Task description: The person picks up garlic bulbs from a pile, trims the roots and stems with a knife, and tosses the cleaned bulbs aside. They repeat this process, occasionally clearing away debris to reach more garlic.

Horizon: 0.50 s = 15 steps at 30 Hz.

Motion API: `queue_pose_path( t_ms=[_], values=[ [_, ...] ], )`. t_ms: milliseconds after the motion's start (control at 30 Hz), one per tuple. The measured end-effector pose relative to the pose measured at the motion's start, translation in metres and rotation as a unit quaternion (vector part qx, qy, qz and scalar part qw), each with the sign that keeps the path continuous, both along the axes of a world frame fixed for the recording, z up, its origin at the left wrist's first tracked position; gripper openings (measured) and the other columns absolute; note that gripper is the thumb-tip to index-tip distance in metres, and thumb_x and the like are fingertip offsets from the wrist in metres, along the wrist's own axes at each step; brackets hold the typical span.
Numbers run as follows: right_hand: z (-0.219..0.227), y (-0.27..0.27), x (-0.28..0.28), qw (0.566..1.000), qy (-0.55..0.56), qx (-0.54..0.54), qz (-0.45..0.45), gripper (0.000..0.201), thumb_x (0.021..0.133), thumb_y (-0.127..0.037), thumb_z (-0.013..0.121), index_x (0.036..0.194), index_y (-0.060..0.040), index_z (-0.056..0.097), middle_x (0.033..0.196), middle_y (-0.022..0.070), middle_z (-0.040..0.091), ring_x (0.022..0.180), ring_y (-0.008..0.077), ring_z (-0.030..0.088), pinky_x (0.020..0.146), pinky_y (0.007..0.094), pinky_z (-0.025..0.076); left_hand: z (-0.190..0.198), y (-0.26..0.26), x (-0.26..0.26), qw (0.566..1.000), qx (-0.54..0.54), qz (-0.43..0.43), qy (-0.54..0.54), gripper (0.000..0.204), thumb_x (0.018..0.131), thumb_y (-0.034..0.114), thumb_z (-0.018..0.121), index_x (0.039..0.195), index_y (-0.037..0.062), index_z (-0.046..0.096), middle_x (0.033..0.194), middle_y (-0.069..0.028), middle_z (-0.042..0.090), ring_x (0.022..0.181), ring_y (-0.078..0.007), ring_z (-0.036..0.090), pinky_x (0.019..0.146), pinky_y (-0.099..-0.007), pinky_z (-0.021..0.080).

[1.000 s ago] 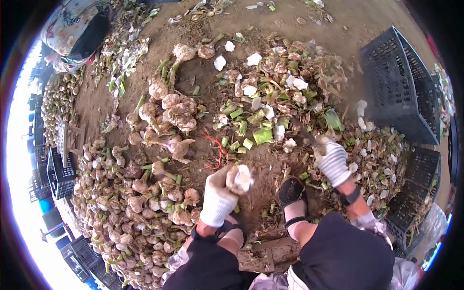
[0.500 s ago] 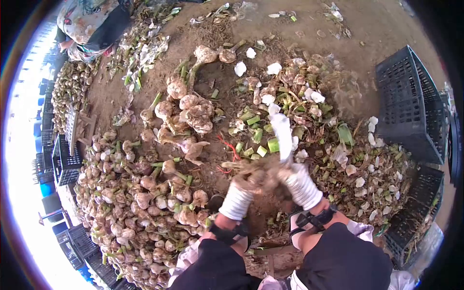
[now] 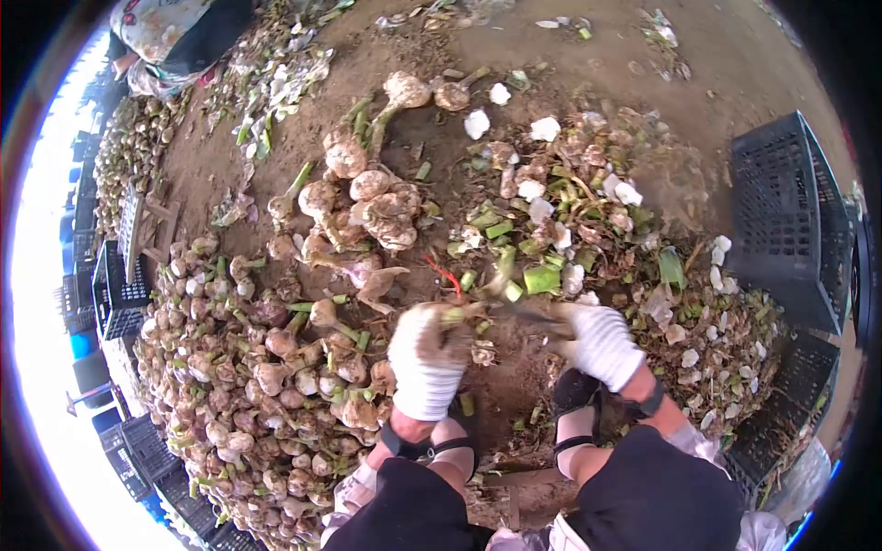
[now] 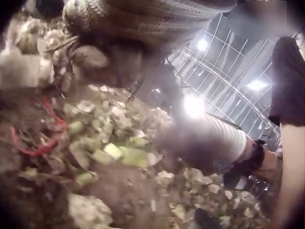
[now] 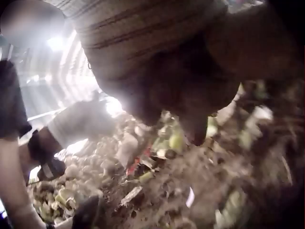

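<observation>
In the head view my gloved left hand (image 3: 426, 365) grips a garlic plant, its stem (image 3: 462, 313) pointing right; the fingers mostly hide the bulb. My gloved right hand (image 3: 602, 345), to its right, holds a knife (image 3: 531, 315) with the dark blade toward the stem. A blurred green stem piece (image 3: 504, 275) shows just above the blade; whether it is attached cannot be told. The left wrist view has the left glove (image 4: 138, 24) overhead and the right glove (image 4: 221, 138) beyond. Dark and blurred, the right glove (image 5: 152, 43) fills the top of the right wrist view.
A large garlic heap (image 3: 266, 404) lies at left, with more bulbs (image 3: 390, 216) ahead. Trimmings (image 3: 588, 202) and a red string (image 3: 445, 274) lie on the soil. Black crates (image 3: 781, 211) stand at right, others (image 3: 119, 294) at far left. Another person's clothing (image 3: 165, 32) shows top left.
The white cut bulb face seen in my left hand earlier is out of sight. The hands met over the ground, then moved apart; the knife swung from pointing up to pointing left.
</observation>
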State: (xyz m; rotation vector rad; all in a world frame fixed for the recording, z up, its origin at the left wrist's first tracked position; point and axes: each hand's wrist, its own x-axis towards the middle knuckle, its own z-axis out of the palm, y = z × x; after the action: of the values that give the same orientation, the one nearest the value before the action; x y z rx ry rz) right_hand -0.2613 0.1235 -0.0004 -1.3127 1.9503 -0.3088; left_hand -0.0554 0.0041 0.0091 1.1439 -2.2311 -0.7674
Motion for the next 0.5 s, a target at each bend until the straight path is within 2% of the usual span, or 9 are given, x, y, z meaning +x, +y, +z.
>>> queue_pose_path(
  t_ms=[67,100,167,200,267,367,400,433,500],
  values=[
    [-0.017,0.033,-0.012,0.993,-0.026,-0.022,-0.112,0.03,0.072,-0.022,0.067,0.097,-0.0048,0.065,0.08,0.0175,0.066,0.075,0.032,0.065,0.067,0.0376,0.052,0.005,-0.018,0.031,0.995,0.004,0.095,0.039,0.022,0.067,-0.003,0.067,0.087,0.0036,0.063,0.086,-0.0073,0.064,0.078,-0.0213,0.06,0.074,-0.03,0.05],
    [-0.012,0.039,-0.018,0.989,-0.036,0.006,-0.142,0.028,0.077,-0.018,0.064,0.099,-0.0017,0.065,0.088,0.0153,0.068,0.079,0.0256,0.067,0.073,0.0329,0.052,0.009,-0.029,0.054,0.988,-0.009,0.152,-0.001,0.024,0.066,-0.005,0.068,0.089,0.0034,0.064,0.086,-0.0064,0.064,0.078,-0.0196,0.06,0.076,-0.0288,0.051],
    [-0.018,0.054,-0.024,0.963,-0.072,-0.007,-0.258,0.025,0.078,-0.012,0.064,0.098,0.0025,0.064,0.083,0.0173,0.068,0.076,0.0251,0.067,0.066,0.0331,0.051,0.02,-0.053,0.099,0.957,-0.059,0.236,-0.159,0.028,0.067,-0.006,0.068,0.092,0.0043,0.065,0.087,-0.0052,0.064,0.08,-0.0179,0.06,0.078,-0.0278,0.052],
    [-0.019,0.05,-0.023,0.96,-0.088,-0.053,-0.259,0.024,0.078,-0.011,0.064,0.098,0.0035,0.063,0.082,0.0167,0.068,0.074,0.0232,0.067,0.066,0.0323,0.051,0.028,-0.063,0.116,0.891,-0.211,0.24,-0.322,0.033,0.069,-0.004,0.065,0.101,0.0046,0.061,0.102,-0.0105,0.06,0.088,-0.0208,0.059,0.078,-0.0305,0.051],
    [-0.019,0.04,-0.019,0.948,-0.118,-0.147,-0.257,0.023,0.078,-0.008,0.063,0.097,0.0056,0.062,0.081,0.0155,0.068,0.072,0.0193,0.065,0.064,0.0305,0.05,0.029,-0.071,0.116,0.889,-0.184,0.248,-0.34,0.047,0.074,-0.003,0.063,0.12,0.0042,0.053,0.12,-0.0118,0.053,0.097,-0.0181,0.056,0.084,-0.0297,0.05],
    [-0.047,0.036,-0.011,0.961,-0.111,-0.099,-0.232,0.03,0.077,-0.014,0.066,0.1,0.0046,0.062,0.088,0.019,0.067,0.078,0.0281,0.066,0.069,0.0315,0.051,-0.002,-0.069,0.077,0.951,-0.223,-0.023,-0.213,0.071,0.06,-0.012,0.049,0.127,0.008,0.048,0.122,-0.011,0.055,0.119,-0.0283,0.047,0.103,-0.0416,0.037],
    [-0.011,0.017,-0.008,0.978,-0.078,-0.017,-0.195,0.032,0.076,-0.013,0.066,0.102,0.0049,0.061,0.089,0.0195,0.067,0.078,0.0283,0.066,0.07,0.0317,0.051,-0.003,-0.071,0.051,0.915,-0.211,-0.06,-0.34,0.067,0.061,-0.004,0.055,0.127,0.0066,0.047,0.124,-0.0124,0.054,0.122,-0.0287,0.044,0.11,-0.0438,0.025],
    [-0.04,0.033,-0.01,0.977,-0.082,-0.065,-0.189,0.033,0.077,-0.013,0.066,0.104,0.0046,0.061,0.088,0.0207,0.066,0.077,0.0291,0.066,0.07,0.0312,0.051,-0.021,-0.08,0.041,0.884,-0.155,-0.074,-0.435,0.064,0.063,0.006,0.058,0.126,0.0073,0.048,0.128,-0.0158,0.05,0.127,-0.031,0.039,0.111,-0.0473,0.02],
    [-0.039,0.04,-0.003,0.95,-0.143,-0.127,-0.245,0.034,0.076,-0.015,0.067,0.102,0.005,0.062,0.086,0.0225,0.065,0.077,0.032,0.065,0.07,0.0328,0.051,-0.05,-0.094,0.041,0.852,-0.19,-0.025,-0.487,0.059,0.065,0.01,0.057,0.124,0.007,0.048,0.116,-0.0185,0.051,0.118,-0.0349,0.042,0.109,-0.05,0.02]
  ],
)
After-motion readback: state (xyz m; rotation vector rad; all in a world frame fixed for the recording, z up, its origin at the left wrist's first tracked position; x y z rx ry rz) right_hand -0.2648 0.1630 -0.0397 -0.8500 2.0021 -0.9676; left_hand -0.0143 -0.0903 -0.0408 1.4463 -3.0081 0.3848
